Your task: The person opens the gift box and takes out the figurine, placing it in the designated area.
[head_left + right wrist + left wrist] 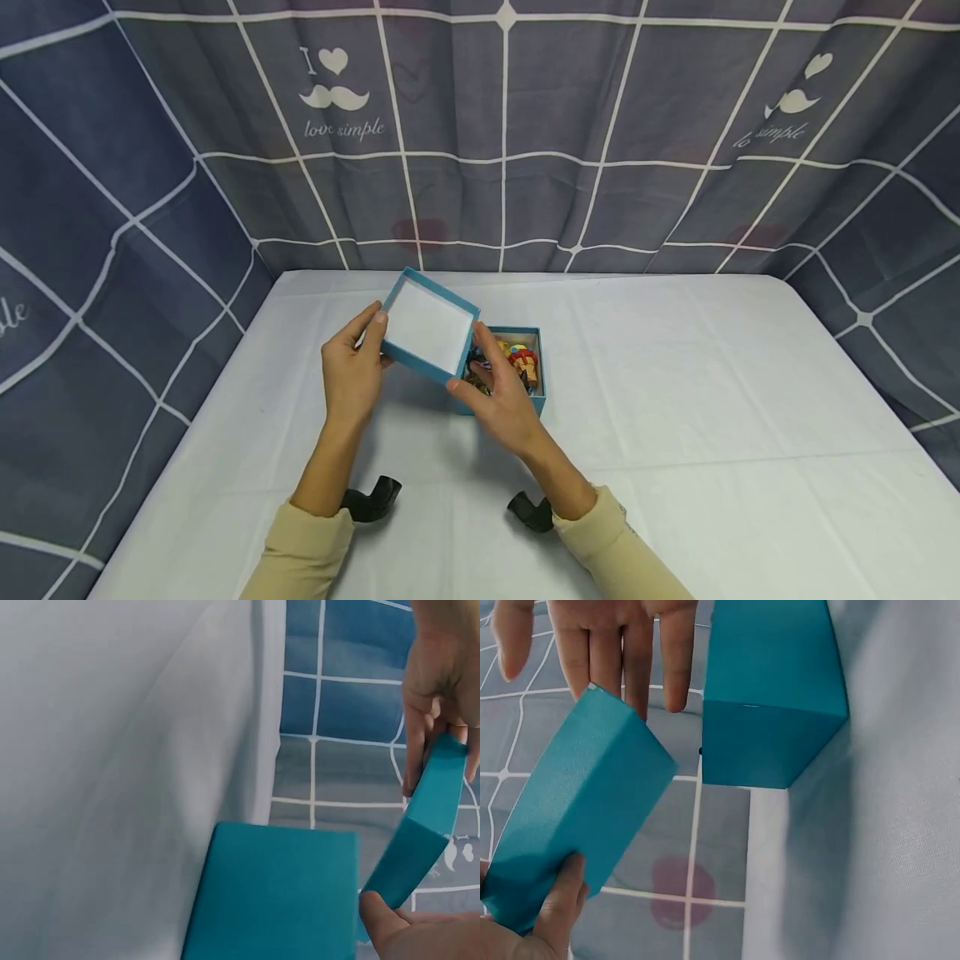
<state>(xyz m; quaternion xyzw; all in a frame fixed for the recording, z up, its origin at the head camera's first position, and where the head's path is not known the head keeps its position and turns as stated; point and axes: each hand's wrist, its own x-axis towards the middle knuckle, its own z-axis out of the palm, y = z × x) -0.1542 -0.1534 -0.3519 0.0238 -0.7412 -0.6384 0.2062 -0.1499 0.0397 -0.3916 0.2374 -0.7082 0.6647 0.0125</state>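
Observation:
My left hand (352, 367) grips a blue box lid (429, 323) by its left edge, thumb on the near side. The lid is raised and tilted, its white inside turned towards the head camera. At the lid's right edge is my right hand (501, 396), its thumb by the lower corner and its fingers extended; the left wrist view shows those fingers (606, 656) straight. Partly behind the right hand stands the matching blue box (542, 367), uncovered. Small colourful toy figures (523, 363) lie inside, some hidden by the hand.
A white cloth (697, 400) covers the table. Grey curtains (570, 100) with white grid lines surround it at the back and sides. Black curved devices (372, 500) stick out at both wrists.

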